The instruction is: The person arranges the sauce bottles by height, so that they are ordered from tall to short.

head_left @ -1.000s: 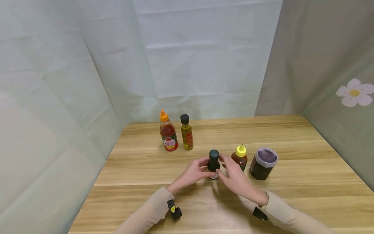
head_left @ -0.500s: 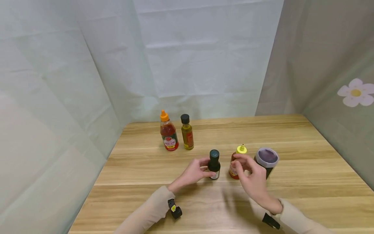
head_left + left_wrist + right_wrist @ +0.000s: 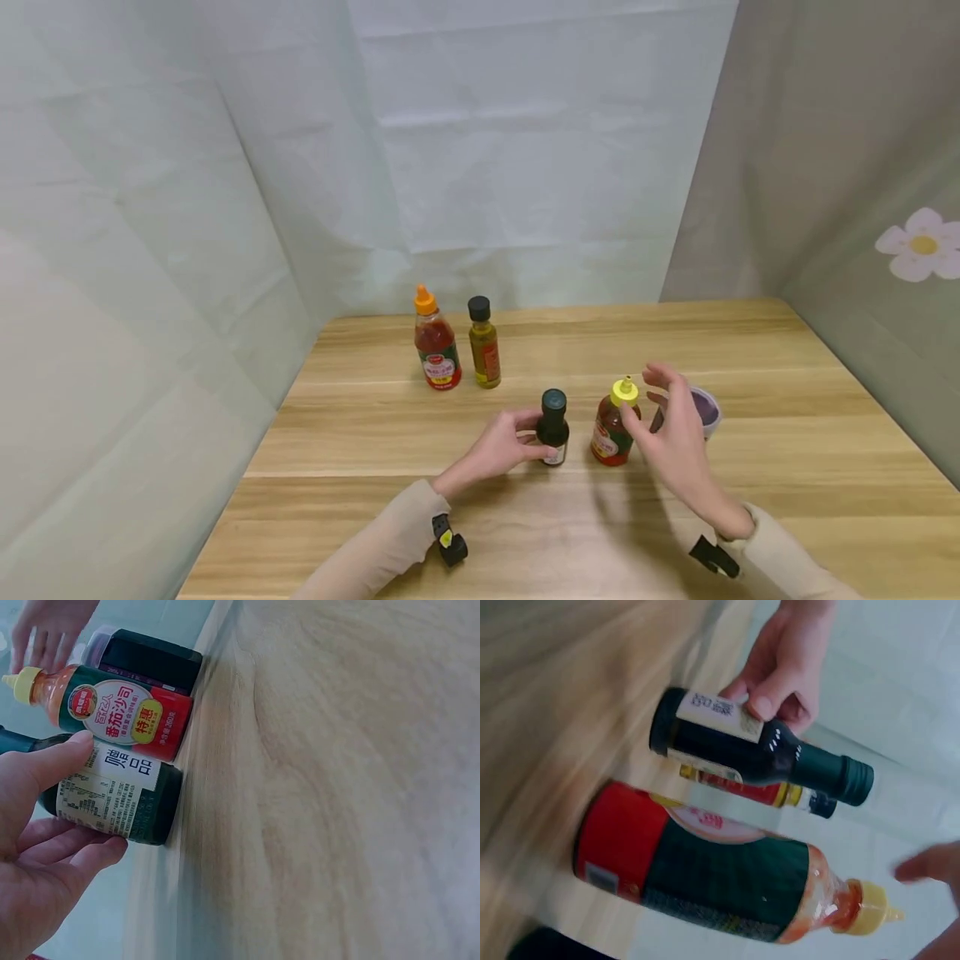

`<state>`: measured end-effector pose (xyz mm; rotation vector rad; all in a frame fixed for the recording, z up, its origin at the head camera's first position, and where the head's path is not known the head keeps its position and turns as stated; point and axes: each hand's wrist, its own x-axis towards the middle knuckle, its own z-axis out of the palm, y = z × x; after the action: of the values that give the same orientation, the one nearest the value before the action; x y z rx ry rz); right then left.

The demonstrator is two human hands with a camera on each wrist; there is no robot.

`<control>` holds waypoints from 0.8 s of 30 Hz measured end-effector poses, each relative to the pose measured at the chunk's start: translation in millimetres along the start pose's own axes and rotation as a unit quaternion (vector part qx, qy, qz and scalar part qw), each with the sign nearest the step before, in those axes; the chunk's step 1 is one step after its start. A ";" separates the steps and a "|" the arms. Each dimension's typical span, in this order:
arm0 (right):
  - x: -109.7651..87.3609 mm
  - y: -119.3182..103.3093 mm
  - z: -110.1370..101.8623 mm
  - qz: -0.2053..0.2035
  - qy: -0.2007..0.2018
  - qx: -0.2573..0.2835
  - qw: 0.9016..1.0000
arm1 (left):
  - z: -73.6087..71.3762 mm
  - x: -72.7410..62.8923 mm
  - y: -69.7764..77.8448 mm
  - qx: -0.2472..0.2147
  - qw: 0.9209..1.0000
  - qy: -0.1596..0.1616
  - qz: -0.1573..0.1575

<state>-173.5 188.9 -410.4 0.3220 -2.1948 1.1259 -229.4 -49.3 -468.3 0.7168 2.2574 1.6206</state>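
Observation:
My left hand [image 3: 504,448] holds a small dark sauce bottle [image 3: 553,429] upright on the table, thumb on its white label and fingers on the far side in the left wrist view. Just right of it stands a ketchup squeeze bottle [image 3: 112,709] with a yellow nozzle cap [image 3: 625,391]. My right hand [image 3: 678,446] is raised beside that bottle, fingers spread and bent, holding nothing. Its thumb overlaps the ketchup bottle's shoulder in the head view. Behind the hand, a dark jar [image 3: 150,660] with a pale, translucent lid [image 3: 707,410] is mostly covered.
At the back left stand a red sauce bottle [image 3: 437,350] with an orange nozzle and a slim yellowish bottle [image 3: 485,354] with a black cap. The wooden table [image 3: 360,517] meets hanging cloth [image 3: 525,167] at the back and sides.
My right hand has let go of the dark bottle and moved right, past the front of the ketchup bottle to between it and the jar. My left hand stays on the dark bottle.

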 end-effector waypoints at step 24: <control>3.8 9.1 0.7 0.039 -0.194 -0.105 0.975 | 0.6 -0.6 -2.0 0.037 0.999 0.006 0.001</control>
<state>-181.0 194.2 -414.0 0.3917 -2.6660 0.9187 -229.1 -49.6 -470.4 0.7293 2.3378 1.5528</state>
